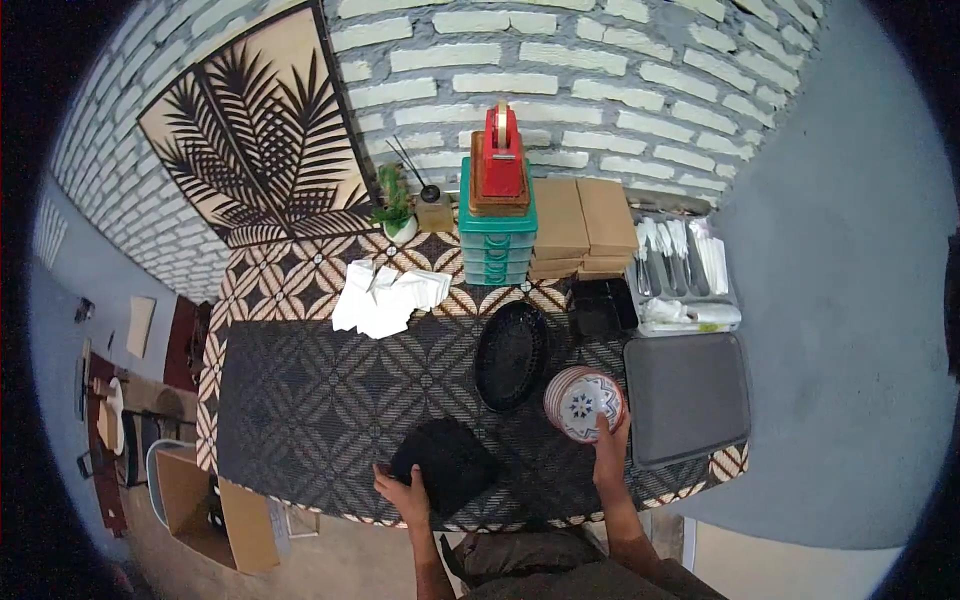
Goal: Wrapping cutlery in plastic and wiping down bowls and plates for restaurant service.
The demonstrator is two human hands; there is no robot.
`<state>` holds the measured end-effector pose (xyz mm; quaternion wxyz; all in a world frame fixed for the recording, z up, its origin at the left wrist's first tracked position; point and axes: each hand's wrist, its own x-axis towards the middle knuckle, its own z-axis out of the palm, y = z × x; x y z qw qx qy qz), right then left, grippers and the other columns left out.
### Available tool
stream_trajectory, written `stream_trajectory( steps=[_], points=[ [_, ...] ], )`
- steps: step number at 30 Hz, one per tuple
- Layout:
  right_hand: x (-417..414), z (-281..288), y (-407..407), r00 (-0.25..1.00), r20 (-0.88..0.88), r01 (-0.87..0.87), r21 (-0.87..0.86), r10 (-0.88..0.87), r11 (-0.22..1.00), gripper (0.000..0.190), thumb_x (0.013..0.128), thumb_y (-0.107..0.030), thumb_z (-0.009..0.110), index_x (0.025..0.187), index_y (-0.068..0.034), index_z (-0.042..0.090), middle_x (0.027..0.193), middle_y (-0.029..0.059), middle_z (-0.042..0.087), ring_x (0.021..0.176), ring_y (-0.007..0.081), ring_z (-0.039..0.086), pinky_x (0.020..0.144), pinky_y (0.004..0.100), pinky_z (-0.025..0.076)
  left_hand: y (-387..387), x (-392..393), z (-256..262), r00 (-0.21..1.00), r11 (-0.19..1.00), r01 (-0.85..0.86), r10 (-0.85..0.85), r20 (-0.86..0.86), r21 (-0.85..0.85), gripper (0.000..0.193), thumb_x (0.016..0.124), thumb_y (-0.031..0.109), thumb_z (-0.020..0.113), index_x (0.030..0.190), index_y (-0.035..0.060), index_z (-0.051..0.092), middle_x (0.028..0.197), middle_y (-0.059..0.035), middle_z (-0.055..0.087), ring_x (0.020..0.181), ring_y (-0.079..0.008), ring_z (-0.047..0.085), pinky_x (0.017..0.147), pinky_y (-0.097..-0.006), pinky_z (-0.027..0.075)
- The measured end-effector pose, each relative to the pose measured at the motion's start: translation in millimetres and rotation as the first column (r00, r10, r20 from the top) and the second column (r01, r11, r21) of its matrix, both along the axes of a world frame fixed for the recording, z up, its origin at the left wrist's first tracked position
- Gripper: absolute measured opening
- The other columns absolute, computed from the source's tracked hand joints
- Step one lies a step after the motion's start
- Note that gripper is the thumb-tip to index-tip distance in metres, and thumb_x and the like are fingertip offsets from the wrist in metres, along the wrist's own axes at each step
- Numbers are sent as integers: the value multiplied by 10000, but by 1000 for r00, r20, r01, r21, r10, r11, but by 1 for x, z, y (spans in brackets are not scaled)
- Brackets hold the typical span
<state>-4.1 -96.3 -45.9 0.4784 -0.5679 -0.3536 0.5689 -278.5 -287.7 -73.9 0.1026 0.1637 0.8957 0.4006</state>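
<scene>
My left hand point(405, 495) rests at the left edge of a folded black cloth point(446, 465) near the table's front edge, thumb on top and fingers at its side. On the right, my right hand point(611, 446) holds the near rim of a patterned bowl point(585, 405), white with blue and red decoration; it looks like the top one of a stack. Behind the bowls lies an oval black tray point(512, 356). A grey rectangular tray point(688, 397) is right of my right hand.
White paper napkins point(386, 300) lie at the back left. Green drawers point(496, 247) carry a red tape dispenser point(502, 161). Brown cardboard boxes point(585, 217), a black compartment tray point(604, 304) and a grey cutlery organizer point(682, 270) with wrapped utensils stand at the back right.
</scene>
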Motion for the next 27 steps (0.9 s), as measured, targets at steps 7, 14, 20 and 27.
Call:
stream_trajectory(
  steps=[7, 14, 20, 27],
  points=[
    [17, 21, -14, 989, 100, -114, 65, 107, 991, 595, 966, -238, 530, 1442, -69, 217, 1425, 155, 320, 1260, 274, 410, 1005, 414, 405, 0, 34, 28, 792, 889, -309, 43, 609, 339, 679, 801, 175, 728, 1315, -70, 358, 1211, -196, 516, 1076, -286, 525, 966, -375, 398],
    [46, 76, -32, 845, 302, -534, 459, 441, 710, 597, 925, -342, 593, 1366, -46, 321, 1338, 167, 398, 1247, 304, 402, 1017, 428, 354, 7, 121, 103, 604, 702, -446, -221, 766, 555, 607, 724, 159, 731, 1251, -15, 485, 1130, -143, 602, 1064, -344, 579, 922, -473, 494],
    [66, 77, -32, 746, 210, -654, 408, 632, 637, 518, 864, -370, 678, 1193, -42, 452, 1360, 183, 389, 1324, 318, 343, 1061, 467, 305, 41, 195, 104, 425, 622, -505, -425, 800, 598, 617, 726, 184, 692, 1267, -22, 480, 1205, -185, 583, 1067, -357, 591, 936, -476, 500],
    [116, 73, -27, 629, 453, -763, 199, 632, 616, 496, 828, -388, 714, 1121, -60, 483, 1405, 202, 325, 1327, 364, 333, 1053, 483, 318, 50, 250, 89, 247, 579, -496, -620, 745, 647, 611, 761, 207, 669, 1282, -39, 466, 1211, -210, 575, 1082, -359, 591, 952, -489, 492]
  ],
)
